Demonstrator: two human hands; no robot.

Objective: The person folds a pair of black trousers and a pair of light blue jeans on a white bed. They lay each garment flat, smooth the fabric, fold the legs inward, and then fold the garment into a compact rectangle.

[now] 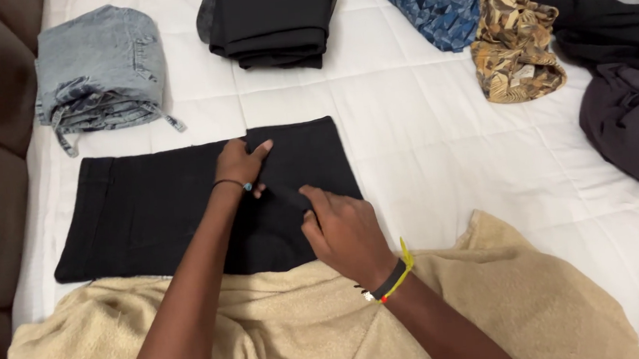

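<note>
White quilted bed [423,141]; brown headboard at its left edge. Black garment [147,216] flat mid-bed, beige towel [308,325] below. Left hand [241,165] pressing, fingers extended; right hand [342,231] pinching garment fold.

A folded pale-blue denim garment [101,64] lies at ten o'clock on the white quilted bedspread [423,141]; a folded black stack [272,16] sits at twelve; a beige fleece blanket [308,325] covers six.

My one head camera looks steeply down, close over the white bed [423,141], forearms entering from the lower frame.
</note>
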